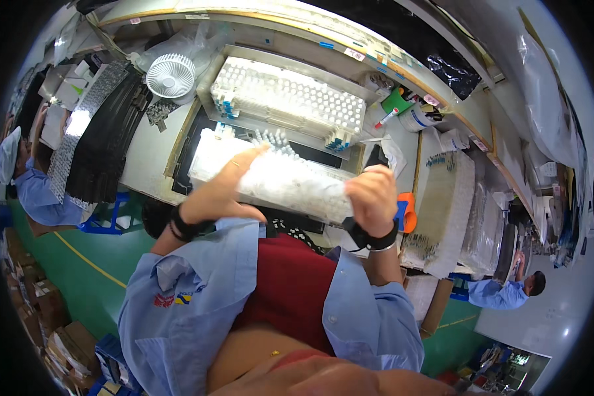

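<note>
A long white tray-like block (280,178), blurred and very bright on top, lies across the bench in front of me. My left hand (228,185) is at its left part, thumb and fingers spread apart, fingertips over its top. At the block's right end my right hand (374,198) is closed, fingers curled. A black piece (377,156) shows just above that fist; whether the hand holds it or the block's end cannot be seen. Clear, blue-tipped small parts (274,140) stand in rows just behind the block.
A metal-walled box (218,63) behind holds a bright block of many white round tops. A white fan (171,75) stands back left. Right are an orange-and-blue object (410,212), a marker (386,118) and stacked trays (442,204). Other people (501,294) sit at both sides.
</note>
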Demonstrator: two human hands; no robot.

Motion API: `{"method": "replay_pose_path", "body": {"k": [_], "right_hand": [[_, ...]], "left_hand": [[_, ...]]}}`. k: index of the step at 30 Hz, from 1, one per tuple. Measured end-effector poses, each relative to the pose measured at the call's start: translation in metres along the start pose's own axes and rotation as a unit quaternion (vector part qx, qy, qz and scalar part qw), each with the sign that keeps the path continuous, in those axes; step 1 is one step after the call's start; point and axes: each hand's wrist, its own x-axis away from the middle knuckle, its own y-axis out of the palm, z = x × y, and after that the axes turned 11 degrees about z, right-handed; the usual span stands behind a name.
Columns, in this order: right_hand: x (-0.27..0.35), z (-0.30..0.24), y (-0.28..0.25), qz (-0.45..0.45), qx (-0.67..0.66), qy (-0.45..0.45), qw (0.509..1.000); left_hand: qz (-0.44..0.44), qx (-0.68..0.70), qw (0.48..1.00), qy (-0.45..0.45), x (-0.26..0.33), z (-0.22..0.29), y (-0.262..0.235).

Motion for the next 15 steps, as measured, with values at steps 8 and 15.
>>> {"method": "replay_pose_path", "body": {"k": [8,15], "right_hand": [[-0.023,-0.001,-0.003,0.021,-0.131,0.188,0.973],[0.071,0.056,0.048,-0.052,-0.412,0.506,0.756]], "left_hand": [[0.201,0.19,0.96,0.034,-0.007,-0.003,-0.023],[0.395,0.52,0.757,0.02,-0.007,-0.038,-0.088]]}}
